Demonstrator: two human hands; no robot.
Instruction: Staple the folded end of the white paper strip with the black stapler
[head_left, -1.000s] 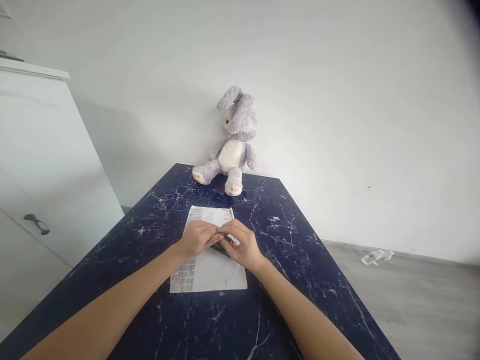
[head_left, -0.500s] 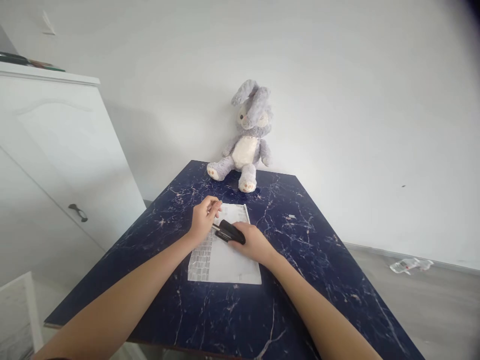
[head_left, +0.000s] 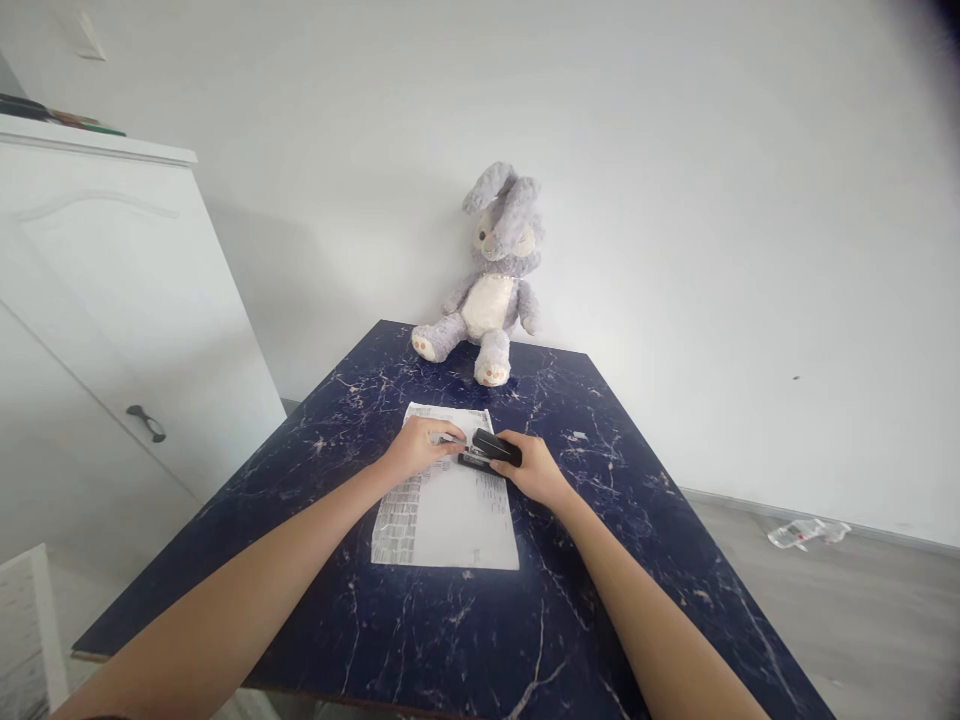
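Note:
A printed white sheet of paper (head_left: 450, 510) lies on the dark blue marbled table (head_left: 360, 610). My right hand (head_left: 534, 470) is closed round a small black stapler (head_left: 491, 449) at the sheet's upper right part. My left hand (head_left: 421, 447) rests on the sheet's upper left, fingers curled, its fingertips meeting the stapler's front end; whether they pinch anything is hidden.
A grey plush rabbit (head_left: 489, 275) sits at the table's far edge against the white wall. A white cabinet (head_left: 97, 330) with a dark handle stands to the left. A crumpled clear plastic bottle (head_left: 808, 531) lies on the grey floor at the right.
My right hand carried the stapler rightward and farther up the sheet. My left hand came down from a raised pinch onto the paper beside the stapler. The camera view shifted slightly.

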